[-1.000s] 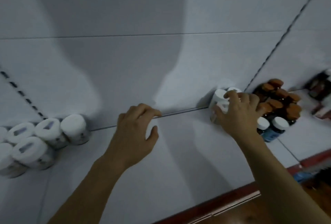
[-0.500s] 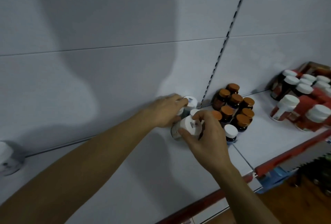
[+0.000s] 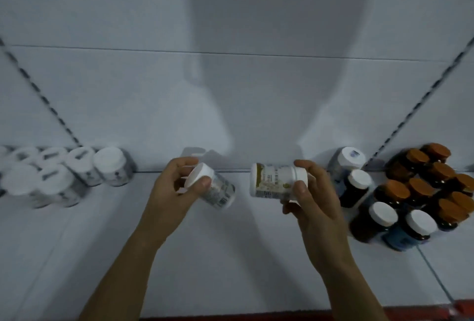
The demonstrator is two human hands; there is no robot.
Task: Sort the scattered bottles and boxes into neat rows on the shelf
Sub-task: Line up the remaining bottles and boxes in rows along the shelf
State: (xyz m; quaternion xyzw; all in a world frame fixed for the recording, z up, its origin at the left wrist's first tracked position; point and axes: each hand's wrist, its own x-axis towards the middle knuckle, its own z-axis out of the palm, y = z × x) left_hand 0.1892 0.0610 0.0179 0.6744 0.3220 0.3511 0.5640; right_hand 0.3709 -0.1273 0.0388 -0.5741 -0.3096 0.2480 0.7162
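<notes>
My left hand (image 3: 171, 190) grips a white-capped bottle (image 3: 215, 187) by its cap end, tilted, above the middle of the white shelf (image 3: 230, 256). My right hand (image 3: 314, 200) holds a second white bottle (image 3: 275, 179) with a green and yellow label, lying on its side in the air. The two bottles are apart, a short gap between them. One more white bottle (image 3: 347, 161) stands against the back wall just right of my right hand.
A block of white-lidded jars (image 3: 61, 174) stands at the far left. At the right are orange-capped brown bottles (image 3: 433, 182) and white-capped dark bottles (image 3: 384, 218). A red shelf edge (image 3: 256, 317) runs along the front. Slotted uprights rise at both sides.
Both hands have lifted a white bottle each away from the cluster at the right and carried them towards the middle of the shelf. The view has swung back left.
</notes>
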